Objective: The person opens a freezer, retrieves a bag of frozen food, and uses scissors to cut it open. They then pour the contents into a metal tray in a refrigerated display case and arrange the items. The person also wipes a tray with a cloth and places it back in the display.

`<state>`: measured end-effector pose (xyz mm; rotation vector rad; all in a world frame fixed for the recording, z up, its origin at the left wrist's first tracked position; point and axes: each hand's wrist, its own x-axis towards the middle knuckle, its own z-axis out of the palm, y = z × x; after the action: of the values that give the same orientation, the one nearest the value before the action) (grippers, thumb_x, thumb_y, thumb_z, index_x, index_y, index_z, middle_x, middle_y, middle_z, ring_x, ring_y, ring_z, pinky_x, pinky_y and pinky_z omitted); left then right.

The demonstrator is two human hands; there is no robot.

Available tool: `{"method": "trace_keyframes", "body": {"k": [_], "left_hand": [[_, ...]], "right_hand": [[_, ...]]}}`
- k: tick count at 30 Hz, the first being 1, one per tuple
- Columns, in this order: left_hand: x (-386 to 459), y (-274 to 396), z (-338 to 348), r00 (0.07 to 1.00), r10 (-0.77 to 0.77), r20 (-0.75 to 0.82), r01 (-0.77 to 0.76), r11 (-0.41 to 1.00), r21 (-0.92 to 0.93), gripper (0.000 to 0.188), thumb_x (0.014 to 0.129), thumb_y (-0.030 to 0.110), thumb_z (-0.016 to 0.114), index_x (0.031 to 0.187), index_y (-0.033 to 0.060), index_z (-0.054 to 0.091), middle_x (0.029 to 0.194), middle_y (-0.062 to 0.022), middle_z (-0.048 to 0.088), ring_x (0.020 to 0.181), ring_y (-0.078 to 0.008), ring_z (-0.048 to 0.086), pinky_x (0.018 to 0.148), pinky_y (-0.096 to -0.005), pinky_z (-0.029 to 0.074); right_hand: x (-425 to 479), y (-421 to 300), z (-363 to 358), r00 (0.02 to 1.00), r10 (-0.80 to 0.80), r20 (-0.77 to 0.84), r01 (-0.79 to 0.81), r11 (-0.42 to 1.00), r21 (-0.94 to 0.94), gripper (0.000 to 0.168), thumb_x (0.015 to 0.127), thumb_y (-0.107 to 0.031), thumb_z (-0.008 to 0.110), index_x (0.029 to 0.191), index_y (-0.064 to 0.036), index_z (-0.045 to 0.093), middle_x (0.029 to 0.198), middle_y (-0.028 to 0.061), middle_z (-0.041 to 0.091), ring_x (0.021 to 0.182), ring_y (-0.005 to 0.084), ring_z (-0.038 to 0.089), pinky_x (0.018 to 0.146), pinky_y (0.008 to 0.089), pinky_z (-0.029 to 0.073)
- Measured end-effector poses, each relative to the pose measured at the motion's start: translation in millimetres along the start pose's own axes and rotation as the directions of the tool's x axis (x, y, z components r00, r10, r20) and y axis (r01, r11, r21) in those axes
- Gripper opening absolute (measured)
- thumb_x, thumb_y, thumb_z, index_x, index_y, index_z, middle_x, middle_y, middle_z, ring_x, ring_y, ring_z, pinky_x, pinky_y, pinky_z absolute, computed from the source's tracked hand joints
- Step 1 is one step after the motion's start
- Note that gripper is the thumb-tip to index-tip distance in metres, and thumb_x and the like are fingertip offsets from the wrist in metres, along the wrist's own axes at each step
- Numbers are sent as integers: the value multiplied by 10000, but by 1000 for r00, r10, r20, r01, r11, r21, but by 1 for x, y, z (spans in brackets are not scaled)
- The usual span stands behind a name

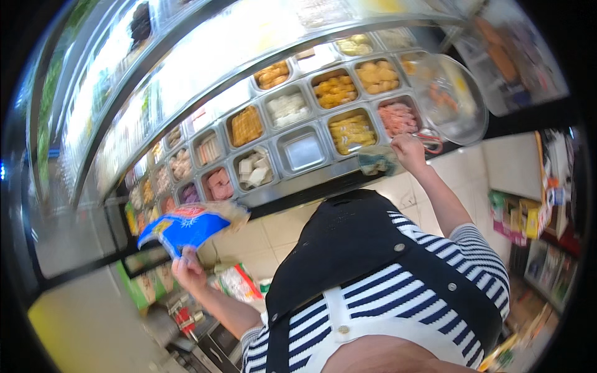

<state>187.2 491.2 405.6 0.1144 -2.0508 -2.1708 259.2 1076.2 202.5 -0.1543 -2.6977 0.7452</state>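
Note:
My left hand [189,270] grips the lower corner of a blue printed plastic food bag [189,228]. The bag is held up near the counter's left front edge, and its far, see-through end is blurred. At the front right of the counter is my right hand [410,153], fingers curled, beside red-handled scissors [431,142]. Blur hides whether the fingers are closed on them. A greenish folded cloth [377,161] lies on the front ledge just left of that hand. Before me, a bare metal pan [301,149] sits between pans of white blocks [254,169] and yellow pieces [352,134].
More metal pans hold pink strips [397,117], orange pieces [246,126] and white pieces [287,109]. A large clear plastic bowl or lid [459,100] overhangs the right end. A glass-fronted shelf [224,60] rises behind. Below left, a printed bag [238,282] rests low down; boxes [522,217] stand at right.

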Motion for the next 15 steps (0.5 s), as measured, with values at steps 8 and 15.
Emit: {"method": "trace_keyframes", "body": {"k": [8,15], "left_hand": [[1,8,-18,996,-69,56,62,991,115,254,756,118,515,516,47,472,488,-31,467,578,-150,480,568,-263,345],[6,15,-38,902,9,432,-9,1000,-2,237,780,145,519,574,27,530,656,-108,574,793,-217,570,735,-344,427]], "right_hand": [[109,-244,65,814,-538,218,287,700,654,338,726,-294,702,947,-53,619,1011,145,607,940,319,580,802,365,466],[147,-434,83,400,-907,131,386,297,874,838,634,-369,771,1277,-2,379,1225,174,469,1065,331,514,862,376,448]]}}
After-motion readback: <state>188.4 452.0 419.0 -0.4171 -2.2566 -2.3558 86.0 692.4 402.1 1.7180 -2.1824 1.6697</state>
